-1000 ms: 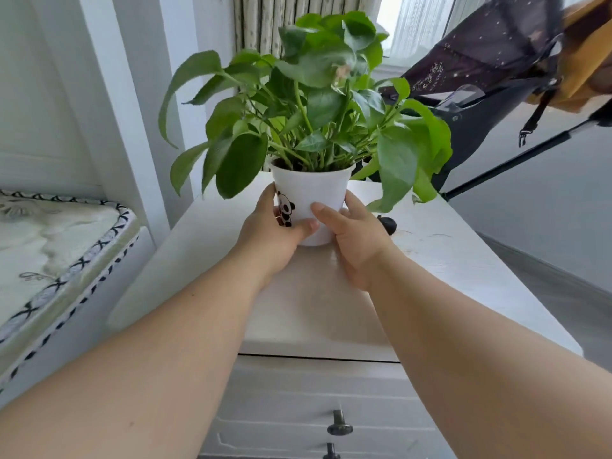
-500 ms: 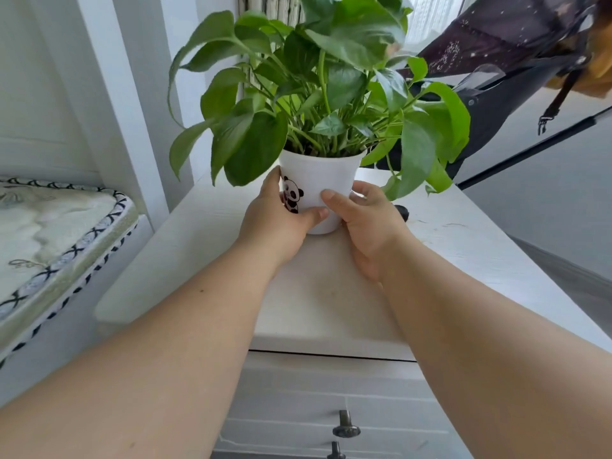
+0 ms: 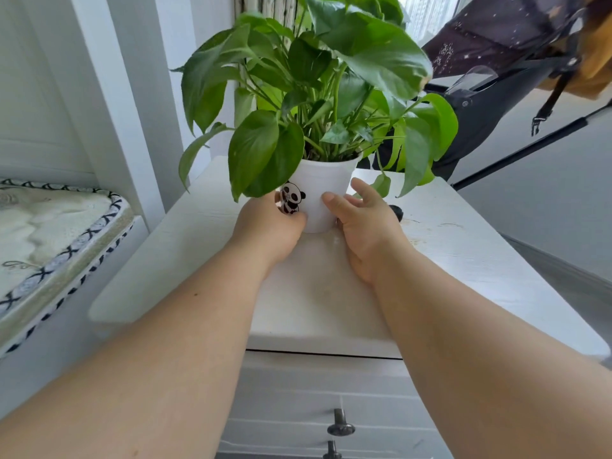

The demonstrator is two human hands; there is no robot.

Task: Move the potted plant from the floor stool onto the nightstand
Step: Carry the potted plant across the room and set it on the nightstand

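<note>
Two hands frame the potted plant [image 3: 318, 180] at the centre of the frame, where its white pot appears to rest on the nightstand [image 3: 463, 266], well back from the front edge. What could go wrong, as I judge it: the leaves spread far wider than the narrow base, so a wrist catching a low leaf as I pull away could tip the pot; a small dark object [image 3: 396, 212] just right of my right hand could also be knocked. My left hand [image 3: 270, 226] is pressed against the pot's left side below the panda picture, fingers wrapped behind it and out of sight, thumb at the front. My right hand [image 3: 367, 223] sits at the pot's right side with fingers [image 3: 362, 190] spread apart and loosening, only the thumb tip touching the wall. Both forearms reach up from the lower corners, wrists low over the top, above the drawer knob [image 3: 340, 425].
</note>
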